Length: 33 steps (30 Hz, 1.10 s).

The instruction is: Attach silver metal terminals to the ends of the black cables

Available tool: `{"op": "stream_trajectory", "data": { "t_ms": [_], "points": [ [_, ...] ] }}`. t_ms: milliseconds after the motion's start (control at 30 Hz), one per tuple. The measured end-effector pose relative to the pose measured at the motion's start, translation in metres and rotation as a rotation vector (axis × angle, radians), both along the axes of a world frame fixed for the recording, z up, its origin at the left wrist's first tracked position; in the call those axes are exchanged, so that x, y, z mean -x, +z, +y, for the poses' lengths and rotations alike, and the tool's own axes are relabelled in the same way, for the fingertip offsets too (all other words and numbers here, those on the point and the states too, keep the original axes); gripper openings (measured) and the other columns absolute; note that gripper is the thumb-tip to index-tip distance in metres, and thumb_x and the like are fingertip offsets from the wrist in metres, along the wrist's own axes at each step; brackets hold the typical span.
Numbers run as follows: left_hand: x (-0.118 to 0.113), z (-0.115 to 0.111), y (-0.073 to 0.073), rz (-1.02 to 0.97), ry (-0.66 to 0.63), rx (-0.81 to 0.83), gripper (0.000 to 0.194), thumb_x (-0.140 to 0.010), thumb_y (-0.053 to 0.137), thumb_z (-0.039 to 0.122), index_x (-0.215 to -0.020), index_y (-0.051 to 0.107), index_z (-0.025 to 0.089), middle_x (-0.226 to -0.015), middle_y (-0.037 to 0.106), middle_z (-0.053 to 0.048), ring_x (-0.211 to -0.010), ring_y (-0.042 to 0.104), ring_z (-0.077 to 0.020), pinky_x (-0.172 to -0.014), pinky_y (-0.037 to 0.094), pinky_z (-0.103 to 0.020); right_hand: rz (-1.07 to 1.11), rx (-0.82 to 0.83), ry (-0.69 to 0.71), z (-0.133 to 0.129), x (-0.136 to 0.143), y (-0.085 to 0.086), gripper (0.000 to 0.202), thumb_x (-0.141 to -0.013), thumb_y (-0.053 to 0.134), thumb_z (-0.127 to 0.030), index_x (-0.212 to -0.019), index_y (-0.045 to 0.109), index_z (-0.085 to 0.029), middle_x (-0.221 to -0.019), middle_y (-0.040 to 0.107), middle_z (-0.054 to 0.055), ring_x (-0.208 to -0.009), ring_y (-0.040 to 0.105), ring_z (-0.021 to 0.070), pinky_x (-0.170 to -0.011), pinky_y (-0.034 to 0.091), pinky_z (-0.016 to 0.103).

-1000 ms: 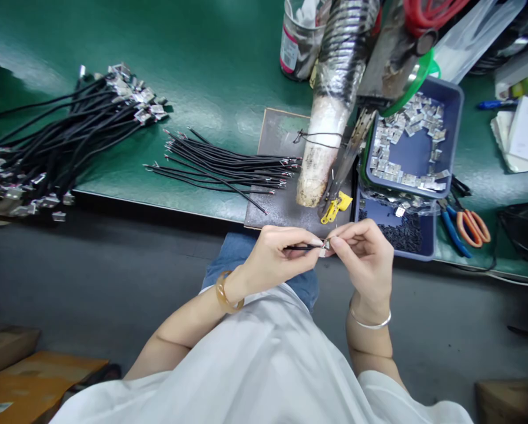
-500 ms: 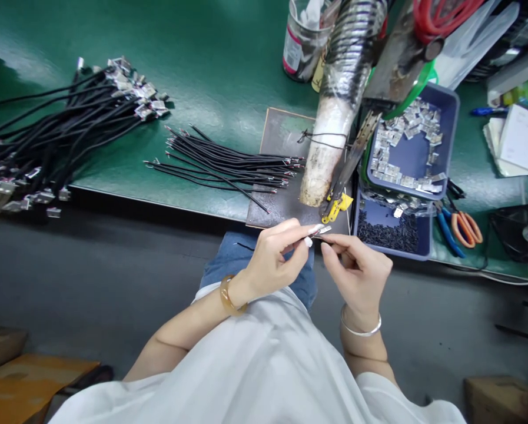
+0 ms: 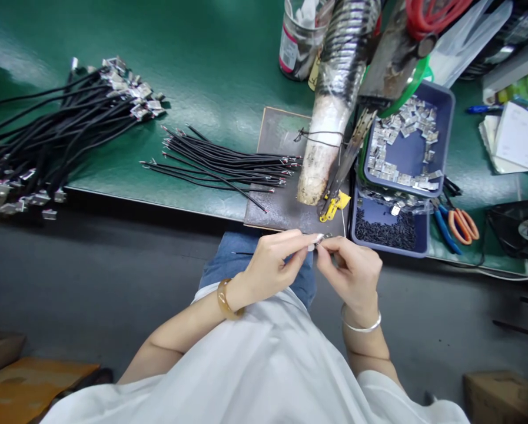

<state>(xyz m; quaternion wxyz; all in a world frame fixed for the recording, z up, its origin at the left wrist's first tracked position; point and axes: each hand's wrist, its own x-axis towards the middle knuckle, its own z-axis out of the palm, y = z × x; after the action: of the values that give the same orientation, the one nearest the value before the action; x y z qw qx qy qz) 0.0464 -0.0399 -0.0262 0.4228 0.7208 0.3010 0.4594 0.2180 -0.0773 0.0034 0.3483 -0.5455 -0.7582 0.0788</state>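
Observation:
My left hand (image 3: 275, 259) is closed in a pinch on a black cable (image 3: 242, 254), whose thin tail sticks out to the left of the hand over my lap. At its fingertips a small metal USB connector (image 3: 328, 236) shows in part, mostly covered by fingers. Touching the same spot from the right, my right hand (image 3: 352, 271) has thumb and forefinger pinched together. What lies between them is too small and hidden to name. Both hands are just in front of the bench edge, below a soldering tool with a yellow tip piece (image 3: 334, 206).
Cut black cables (image 3: 219, 162) lie left of a white-wrapped duct (image 3: 314, 159). Farther left is a pile of cables with metal connectors (image 3: 96, 112). On the right are a connector tray (image 3: 445, 135), a tray of small black pieces (image 3: 385, 229) and orange-and-blue pliers (image 3: 460, 227).
My right hand has moved slightly left, and its fingertips now meet those of my left hand. The metal connector, plainer to see before, is now more covered. The view has shifted a little.

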Motion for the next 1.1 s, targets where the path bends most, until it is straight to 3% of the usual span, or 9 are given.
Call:
{"op": "stream_trajectory", "data": {
  "t_ms": [100,233,433,533,633,767,867,967,1100],
  "points": [
    [0.005,0.005,0.005,-0.035,-0.082,0.201,0.024,-0.094,0.058,0.014,-0.107,0.078,0.012,-0.071,0.069,-0.003,-0.055,0.049,-0.0082,-0.051,0.039,-0.02,0.084,0.037,-0.13,0.0,-0.019,0.009,0.011,-0.093,0.063,-0.018,-0.083,0.064,-0.022,-0.063,0.059,-0.007,-0.045,0.042,0.0059,-0.047,0.033,0.022],
    [0.005,0.01,0.012,-0.123,-0.152,0.519,0.021,-0.089,0.07,0.026,-0.095,0.081,0.01,-0.073,0.075,-0.007,-0.051,0.049,-0.0072,-0.045,0.038,-0.019,-0.161,0.076,-0.229,0.019,-0.037,0.005,0.008,-0.096,0.062,-0.022,-0.091,0.069,-0.02,-0.079,0.069,-0.001,-0.065,0.061,0.0107,-0.06,0.04,0.024],
    [-0.001,0.014,0.024,-0.182,-0.282,0.629,0.017,-0.084,0.075,0.024,-0.088,0.082,0.009,-0.082,0.079,-0.01,-0.064,0.063,-0.0117,-0.057,0.049,-0.02,-0.381,0.166,-0.204,0.048,-0.036,-0.011,0.012,-0.094,0.059,-0.024,-0.087,0.067,-0.018,-0.084,0.07,0.003,-0.072,0.064,0.0162,-0.055,0.033,0.027],
    [-0.002,0.015,0.022,-0.192,-0.266,0.626,0.018,-0.083,0.076,0.025,-0.089,0.082,0.01,-0.076,0.075,-0.008,-0.06,0.059,-0.0099,-0.053,0.044,-0.019,-0.372,0.216,-0.185,0.047,-0.035,-0.011,0.009,-0.091,0.059,-0.021,-0.084,0.064,-0.019,-0.082,0.068,0.003,-0.072,0.063,0.0164,-0.055,0.032,0.026],
    [-0.004,0.015,0.017,-0.184,-0.158,0.604,0.02,-0.083,0.074,0.024,-0.094,0.082,0.009,-0.075,0.071,-0.006,-0.058,0.055,-0.0086,-0.049,0.04,-0.018,-0.201,0.198,-0.22,0.038,-0.035,-0.009,0.007,-0.09,0.06,-0.021,-0.083,0.062,-0.019,-0.081,0.068,0.002,-0.063,0.057,0.0125,-0.056,0.034,0.025],
    [-0.008,0.013,0.012,-0.175,-0.067,0.558,0.018,-0.086,0.066,0.021,-0.089,0.081,0.011,-0.085,0.075,-0.009,-0.071,0.066,-0.0132,-0.059,0.049,-0.019,0.307,0.164,-0.377,0.015,-0.034,-0.006,0.008,-0.091,0.064,-0.026,-0.085,0.063,-0.02,-0.076,0.067,-0.002,-0.045,0.036,0.0061,-0.047,0.03,0.024],
    [-0.013,0.012,0.01,-0.156,0.025,0.532,0.02,-0.087,0.064,0.022,-0.086,0.079,0.01,-0.082,0.076,-0.01,-0.07,0.066,-0.0145,-0.061,0.051,-0.021,0.515,0.19,-0.327,0.001,-0.03,-0.001,0.006,-0.087,0.071,-0.026,-0.084,0.068,-0.021,-0.081,0.067,-0.001,-0.05,0.043,0.0066,-0.046,0.031,0.023],
    [-0.017,0.009,0.01,-0.121,0.074,0.507,0.016,-0.085,0.063,0.02,-0.087,0.075,0.011,-0.066,0.068,-0.003,-0.052,0.051,-0.0084,-0.047,0.038,-0.018,0.541,0.248,-0.255,-0.005,-0.021,-0.001,0.005,-0.086,0.074,-0.026,-0.087,0.074,-0.022,-0.086,0.068,0.001,-0.051,0.044,0.0062,-0.044,0.03,0.023],
    [-0.018,0.007,0.01,-0.056,0.103,0.394,0.007,-0.084,0.061,0.014,-0.078,0.062,0.014,-0.052,0.039,0.009,-0.047,0.028,-0.0039,-0.043,0.022,-0.016,0.534,0.2,-0.3,-0.003,-0.003,-0.01,0.006,-0.089,0.071,-0.027,-0.089,0.076,-0.022,-0.084,0.07,0.001,-0.057,0.052,0.0085,-0.049,0.035,0.024]
  ]
}}
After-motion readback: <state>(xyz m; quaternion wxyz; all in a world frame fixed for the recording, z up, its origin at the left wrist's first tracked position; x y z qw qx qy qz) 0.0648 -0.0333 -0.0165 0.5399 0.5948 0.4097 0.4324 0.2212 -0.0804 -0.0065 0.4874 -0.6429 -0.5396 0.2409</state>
